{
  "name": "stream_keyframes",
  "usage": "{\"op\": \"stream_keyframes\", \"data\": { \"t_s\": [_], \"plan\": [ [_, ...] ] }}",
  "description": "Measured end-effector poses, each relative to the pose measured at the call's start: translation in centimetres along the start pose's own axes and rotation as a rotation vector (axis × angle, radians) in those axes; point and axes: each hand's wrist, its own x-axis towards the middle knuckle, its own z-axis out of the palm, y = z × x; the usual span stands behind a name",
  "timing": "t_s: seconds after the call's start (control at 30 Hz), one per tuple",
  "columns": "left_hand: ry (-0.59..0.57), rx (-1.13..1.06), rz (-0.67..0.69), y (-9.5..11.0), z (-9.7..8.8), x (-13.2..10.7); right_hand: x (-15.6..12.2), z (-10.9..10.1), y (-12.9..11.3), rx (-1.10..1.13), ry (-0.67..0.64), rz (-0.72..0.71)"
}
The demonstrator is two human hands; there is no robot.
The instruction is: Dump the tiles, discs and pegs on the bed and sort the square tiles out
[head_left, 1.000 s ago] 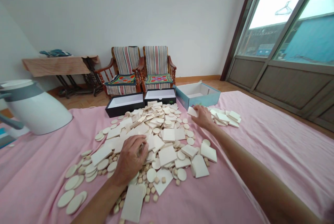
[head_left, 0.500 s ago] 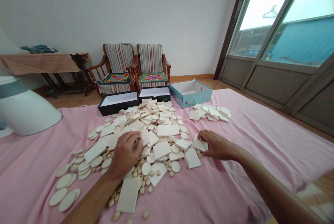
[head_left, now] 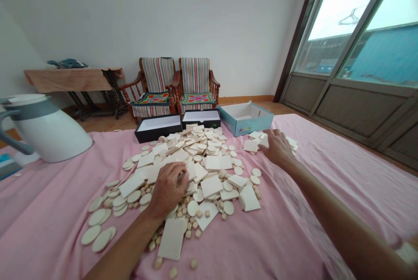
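Observation:
A big heap of pale wooden pieces (head_left: 212, 162), squares, discs and small cubes, lies on the pink cloth (head_left: 287, 236). My left hand (head_left: 168, 188) rests palm down on the near side of the heap, fingers curled around flat tiles. My right hand (head_left: 277, 147) reaches out to a small separate pile of square tiles (head_left: 252, 145) at the right, palm down, with its fingers on a square tile there. A large square tile (head_left: 172, 238) lies just in front of my left wrist.
A light blue open box (head_left: 244, 119) and two black open boxes (head_left: 158, 126) (head_left: 200, 119) stand behind the heap. A white jug (head_left: 48, 127) stands at the left. Loose discs (head_left: 98, 236) lie near left. Two striped chairs (head_left: 178, 86) and a side table (head_left: 68, 79) are beyond.
My right hand took a square tile from the heap's right edge and carried it away to the small side pile. My left hand stayed on the heap.

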Motion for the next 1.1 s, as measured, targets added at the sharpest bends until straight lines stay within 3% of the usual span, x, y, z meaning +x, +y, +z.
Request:
{"op": "stream_keyframes", "data": {
  "t_s": [0.17, 0.27, 0.37, 0.67, 0.8, 0.87, 0.97, 1.1],
  "plan": [
    [0.002, 0.0, -0.004, 0.2, -0.1, 0.1, -2.2, 0.8, -8.4, 0.475, -0.281, -0.393],
    [0.003, -0.003, -0.004, 0.2, -0.2, 0.2, -3.2, 1.6, -12.0, 0.449, -0.334, -0.493],
    [0.007, -0.01, -0.003, 0.2, -0.2, 0.1, -3.3, 2.3, -13.3, 0.386, -0.336, -0.482],
    [0.005, -0.014, 0.002, -0.1, -0.1, 0.0, -3.0, 3.7, -12.2, 0.488, -0.343, -0.332],
    [0.0, -0.005, 0.003, -0.1, -0.2, 0.0, -2.2, 4.1, -10.5, 0.602, -0.321, -0.292],
    [-0.002, -0.003, 0.006, -0.1, -0.1, 0.1, -1.4, 4.2, -8.8, 0.591, -0.218, -0.22],
    [-0.005, -0.005, 0.012, -0.1, 0.0, 0.1, -0.1, 4.1, -5.8, 0.378, -0.003, -0.027],
    [0.0, 0.0, 0.018, -0.2, 0.1, 0.0, 0.7, 3.3, -2.7, 0.064, 0.116, 0.227]
  ]
}}
